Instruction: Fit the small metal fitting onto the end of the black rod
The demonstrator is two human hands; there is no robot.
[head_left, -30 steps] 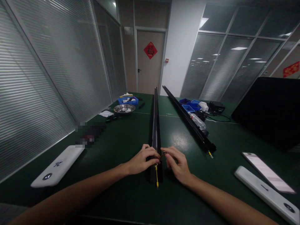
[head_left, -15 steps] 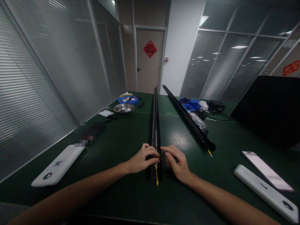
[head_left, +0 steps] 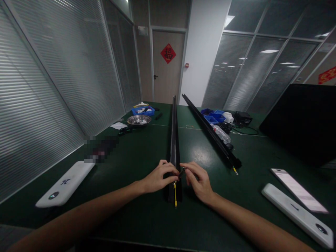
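A long black rail [head_left: 174,140] lies lengthwise on the green table, running away from me. My left hand [head_left: 160,177] rests closed over its near end, thumb and fingertips gripping there. From that end a short yellow wire [head_left: 175,194] sticks out toward me, just below my left thumb. To the right of the rail, my right hand [head_left: 198,182] pinches a small dark metal piece [head_left: 183,170] between thumb and fingers, close to my left fingertips. The piece's exact kind is too small and dim to make out.
A second black rail [head_left: 210,129] with a yellow ring-terminal wire [head_left: 235,170] lies at the right. Beyond are blue bins [head_left: 210,119], a plastic bottle [head_left: 222,134] and a metal bowl [head_left: 139,120]. White devices [head_left: 65,183] flank me; a phone [head_left: 298,189] lies right.
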